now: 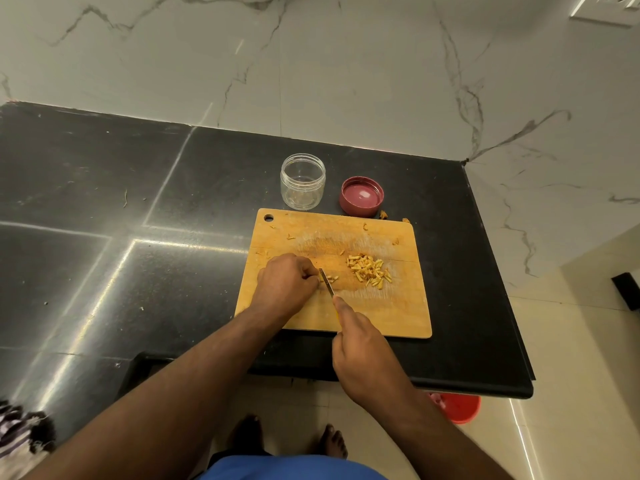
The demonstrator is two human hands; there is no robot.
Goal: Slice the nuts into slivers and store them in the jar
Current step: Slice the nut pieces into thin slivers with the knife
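we pin nut (330,279) under curled left hand (285,284) fingers | right hand (363,344) grips knife (326,282), blade just right of them, crossing the nut

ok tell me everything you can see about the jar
The jar is small, round and clear, plastic by the look of it, with a threaded neck. It stands upright and open on the black counter, just behind the wooden cutting board's far edge. Its maroon lid lies apart to its right, inside up. It looks nearly empty, and neither hand touches it.

Pale yellow nut slivers (369,270) heaped on wooden cutting board (388,306), clear jar (303,181) upright, open, just behind board
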